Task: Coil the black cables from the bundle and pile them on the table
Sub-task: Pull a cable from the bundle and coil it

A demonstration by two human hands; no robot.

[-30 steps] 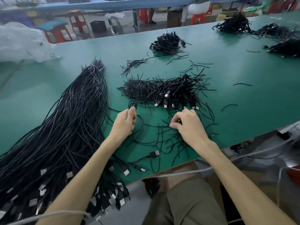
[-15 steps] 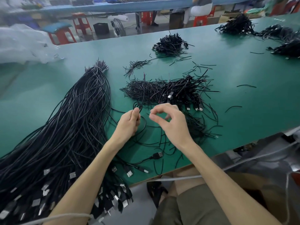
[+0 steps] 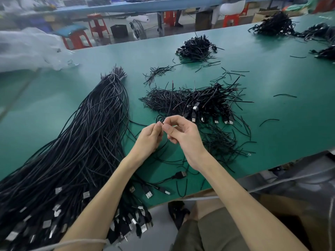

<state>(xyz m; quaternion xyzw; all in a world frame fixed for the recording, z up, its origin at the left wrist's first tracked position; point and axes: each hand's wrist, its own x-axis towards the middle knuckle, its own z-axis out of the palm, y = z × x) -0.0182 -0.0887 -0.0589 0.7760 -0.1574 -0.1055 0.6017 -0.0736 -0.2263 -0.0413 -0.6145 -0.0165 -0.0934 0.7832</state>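
Observation:
A thick bundle of long black cables (image 3: 76, 142) lies across the left of the green table (image 3: 272, 84), its USB plugs hanging over the front edge. A pile of coiled cables (image 3: 204, 104) sits in the middle. My left hand (image 3: 149, 137) pinches one black cable (image 3: 160, 119) that loops above its fingertips. Touching it from the right, my right hand (image 3: 183, 134) pinches the same cable with thumb and forefinger. The cable trails down to a USB plug (image 3: 181, 174) near the front edge.
Short loose wire offcuts (image 3: 223, 142) litter the table right of my hands. More coiled piles (image 3: 197, 47) lie further back and at the far right (image 3: 273, 24). A clear plastic bag (image 3: 27, 49) rests at the far left. Red stools stand beyond the table.
My right hand has lifted off the table and moved left to meet my left hand at the cable. My left hand rose slightly with the looped cable.

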